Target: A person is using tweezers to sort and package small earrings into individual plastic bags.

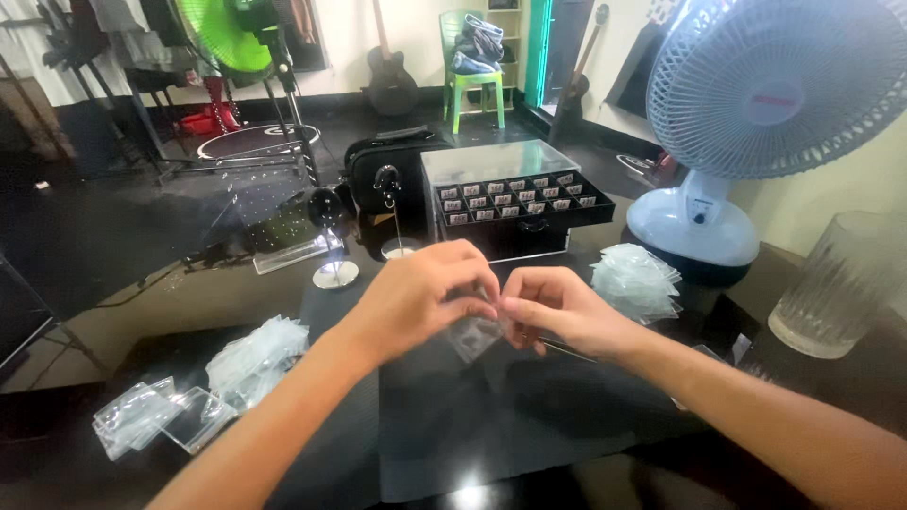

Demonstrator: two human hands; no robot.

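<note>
Pinch small clear plastic bag (475, 332) at top edge between fingertips of left hand (420, 297) and right hand (557, 307), both closed on it. Hold above dark mat (491, 425), in front of compartment box (515, 203). Pull edges apart gently.

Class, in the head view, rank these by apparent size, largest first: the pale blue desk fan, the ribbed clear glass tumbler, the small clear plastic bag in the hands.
1. Pale blue desk fan
2. Ribbed clear glass tumbler
3. Small clear plastic bag, pinched by both hands
</note>
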